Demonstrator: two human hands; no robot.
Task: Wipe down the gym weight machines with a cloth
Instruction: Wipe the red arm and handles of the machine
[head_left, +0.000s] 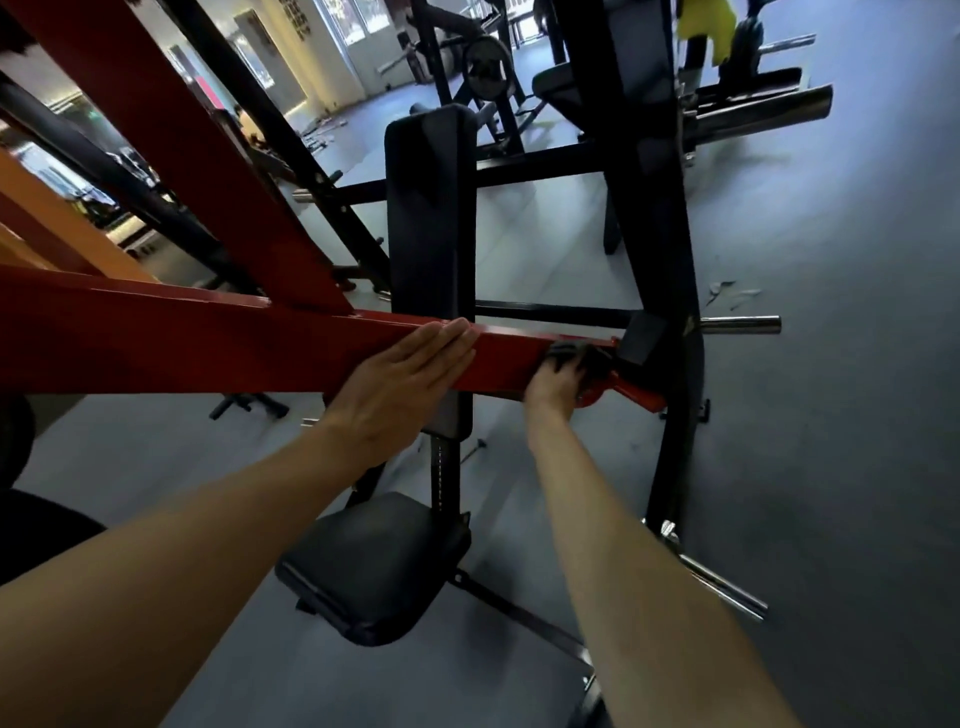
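Note:
A red steel arm (218, 338) of a weight machine runs across the middle of the view from left to right. My left hand (400, 379) lies flat on its side, fingers straight and together. Further right, my right hand (553, 382) grips a dark cloth (584, 358) and presses it against the arm's far end, close to the red pivot (631, 389) and the black upright frame (654, 249). The cloth hides most of my right fingers.
Below the arm stand the machine's black seat (379, 566) and tall back pad (428, 218). Chrome plate pegs (740, 325) stick out to the right. More machines and a yellow cloth (709, 26) stand at the back, on grey floor (831, 467).

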